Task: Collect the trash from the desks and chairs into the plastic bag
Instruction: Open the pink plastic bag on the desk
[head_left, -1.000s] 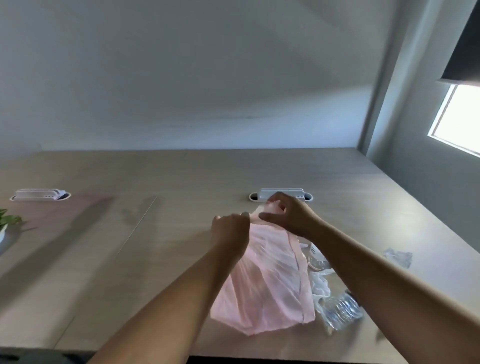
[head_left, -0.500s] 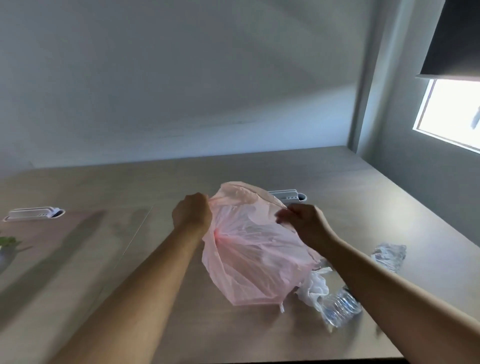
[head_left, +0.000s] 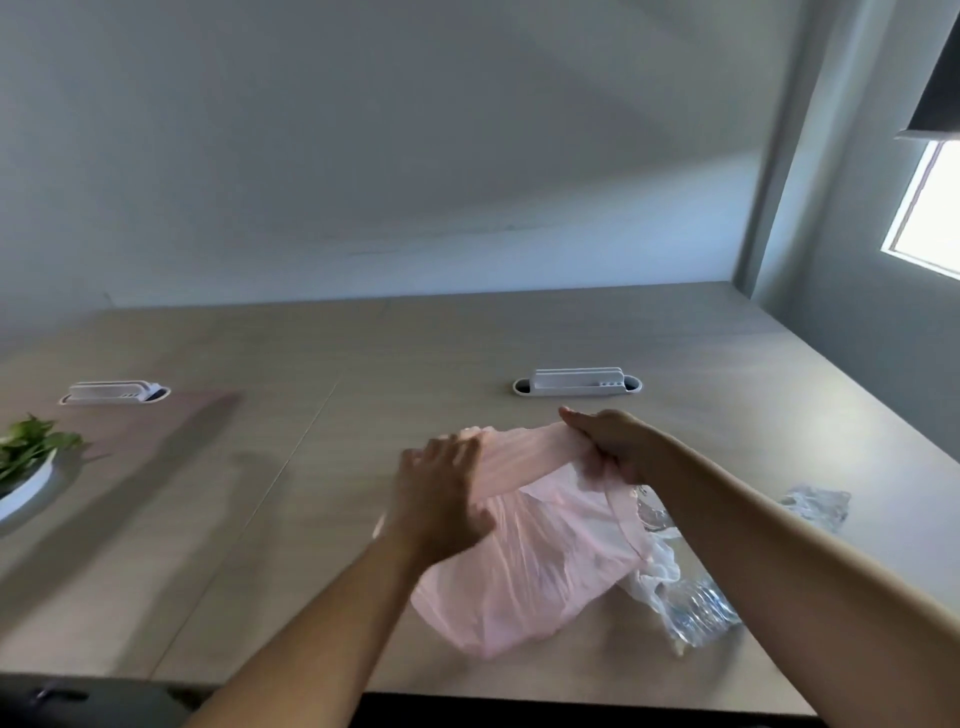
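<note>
A thin pink plastic bag (head_left: 540, 571) hangs over the wooden desk (head_left: 363, 353), its rim stretched between my two hands. My left hand (head_left: 441, 493), blurred by motion, holds the rim's left end with the thumb lying over the film. My right hand (head_left: 608, 441) grips the rim's right end with curled fingers. Just right of the bag lie a crushed clear bottle (head_left: 701, 610) and a crumpled white plastic piece (head_left: 660, 566), partly hidden by my right forearm. A clear wrapper (head_left: 815, 506) sits farther right.
Two white cable-port trays are set into the desk, one behind my hands (head_left: 576, 382) and one at the far left (head_left: 111, 392). A potted green plant (head_left: 26, 457) stands at the left edge. A wall and a window (head_left: 930, 218) close off the right side.
The bag, held high and puffed open half a second ago, has dropped lower toward the desk. Both hands moved down and right, and the rim is now pulled flatter between them.
</note>
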